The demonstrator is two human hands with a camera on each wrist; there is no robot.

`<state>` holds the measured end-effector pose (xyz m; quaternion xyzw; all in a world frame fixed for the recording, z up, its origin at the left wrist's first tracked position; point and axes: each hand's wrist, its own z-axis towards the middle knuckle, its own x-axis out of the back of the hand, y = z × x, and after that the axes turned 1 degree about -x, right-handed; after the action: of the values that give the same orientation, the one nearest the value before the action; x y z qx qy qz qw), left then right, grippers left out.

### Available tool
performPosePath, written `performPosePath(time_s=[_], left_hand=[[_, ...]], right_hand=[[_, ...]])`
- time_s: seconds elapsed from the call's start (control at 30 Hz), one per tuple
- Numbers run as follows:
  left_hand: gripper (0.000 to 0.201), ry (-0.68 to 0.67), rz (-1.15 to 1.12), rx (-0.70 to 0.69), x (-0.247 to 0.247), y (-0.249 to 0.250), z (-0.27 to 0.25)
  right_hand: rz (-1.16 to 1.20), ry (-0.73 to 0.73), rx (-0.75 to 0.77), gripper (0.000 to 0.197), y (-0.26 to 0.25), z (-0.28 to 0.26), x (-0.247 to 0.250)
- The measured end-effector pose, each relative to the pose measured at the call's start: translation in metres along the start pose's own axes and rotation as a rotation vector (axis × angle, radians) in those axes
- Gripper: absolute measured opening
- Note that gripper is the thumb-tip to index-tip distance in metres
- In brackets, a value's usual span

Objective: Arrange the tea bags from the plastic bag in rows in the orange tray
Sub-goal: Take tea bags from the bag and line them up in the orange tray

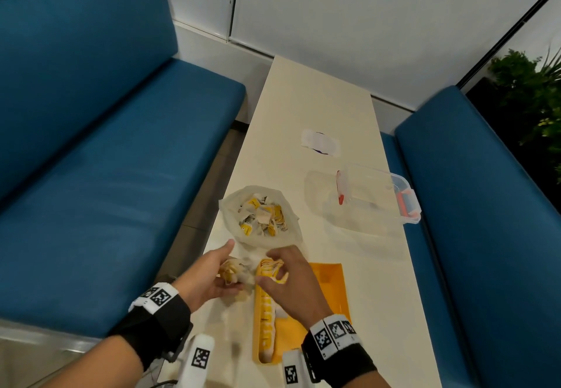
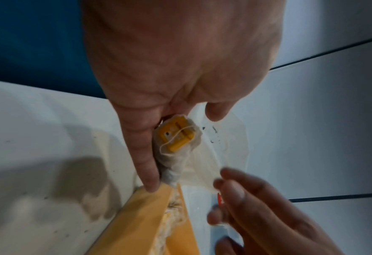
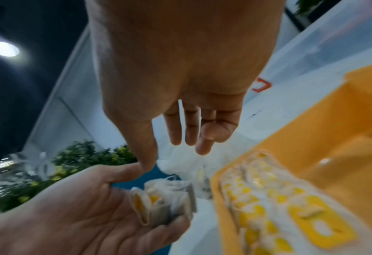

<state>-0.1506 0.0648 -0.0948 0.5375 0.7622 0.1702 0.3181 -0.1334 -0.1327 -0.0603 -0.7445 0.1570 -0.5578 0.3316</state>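
The orange tray (image 1: 329, 289) looks like smooth, slightly glossy plastic. The tea bags (image 3: 165, 203) are soft matt paper with glossy yellow tags. The plastic bag (image 1: 232, 205) is thin and translucent. The desk (image 1: 318, 99) is smooth, matt cream. The benches (image 1: 106, 175) wear blue cloth.

Head view overhead; wrist views close.

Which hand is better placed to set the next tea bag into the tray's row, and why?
Probably the right hand: it hovers empty over the far end of the row in the orange tray, fingers relaxed. The left hand holds a bunch of tea bags beside the tray, acting as supply.
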Motion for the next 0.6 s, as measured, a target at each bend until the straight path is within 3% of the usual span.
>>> performPosePath(time_s=[0.07, 0.13, 0.27, 0.33, 0.47, 0.6], left_hand=[[0.068, -0.04, -0.014, 0.01, -0.003, 0.006, -0.004], [0.07, -0.071, 0.006, 0.016, -0.007, 0.009, -0.007], [0.073, -0.123, 0.076, 0.02, -0.01, 0.009, -0.012], [0.073, -0.15, 0.106, 0.011, -0.009, 0.007, -0.013], [0.069, -0.174, 0.123, -0.017, -0.004, 0.005, -0.014], [0.063, -0.054, 0.17, -0.132, -0.005, 0.003, -0.008]], right_hand=[[-0.047, -0.112, 0.091, 0.06, -0.019, 0.004, -0.005], [-0.123, -0.186, 0.126, 0.063, -0.029, 0.011, -0.014], [-0.17, -0.168, 0.091, 0.025, -0.031, 0.019, -0.023], [-0.123, -0.128, 0.039, 0.015, -0.028, 0.019, -0.02], [0.081, -0.097, -0.088, 0.005, -0.021, 0.02, -0.011], [0.445, -0.095, -0.2, 0.009, -0.02, 0.021, -0.002]])
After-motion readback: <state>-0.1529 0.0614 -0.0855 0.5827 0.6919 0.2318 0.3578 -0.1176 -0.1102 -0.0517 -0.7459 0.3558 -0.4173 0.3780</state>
